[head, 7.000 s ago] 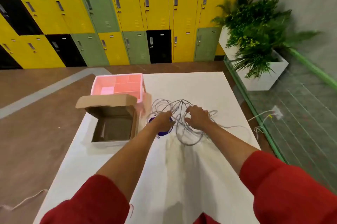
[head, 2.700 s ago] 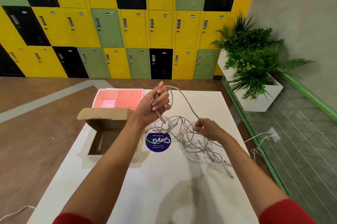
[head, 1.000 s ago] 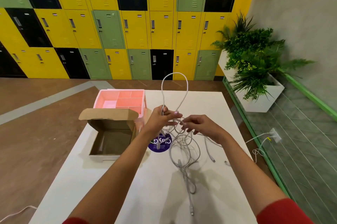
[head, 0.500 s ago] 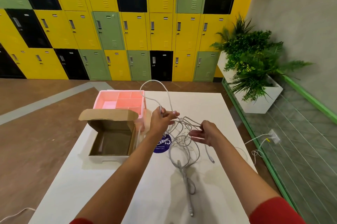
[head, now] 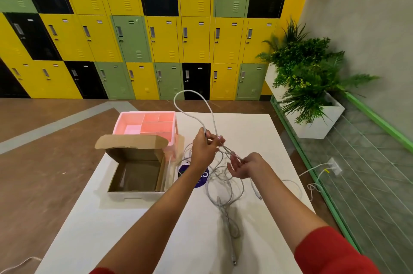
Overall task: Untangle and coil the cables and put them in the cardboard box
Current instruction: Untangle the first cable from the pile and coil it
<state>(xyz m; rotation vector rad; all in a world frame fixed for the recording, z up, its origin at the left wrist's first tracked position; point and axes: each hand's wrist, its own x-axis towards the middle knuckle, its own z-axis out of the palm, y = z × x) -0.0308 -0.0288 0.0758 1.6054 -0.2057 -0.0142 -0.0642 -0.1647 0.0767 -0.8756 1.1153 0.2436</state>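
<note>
- One wide-angle view is taken from head height at the near end of the white table (head: pixel 134 229), aimed forward and down.
- The left hand (head: pixel 204 151) and right hand (head: pixel 248 166) are caught mid-frame at arm's length; lockers (head: pixel 156 39) are spread across the top.

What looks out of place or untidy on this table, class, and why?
The cables form a tangled heap right of the box, one end trailing toward the near table edge; none is coiled or boxed.
</note>
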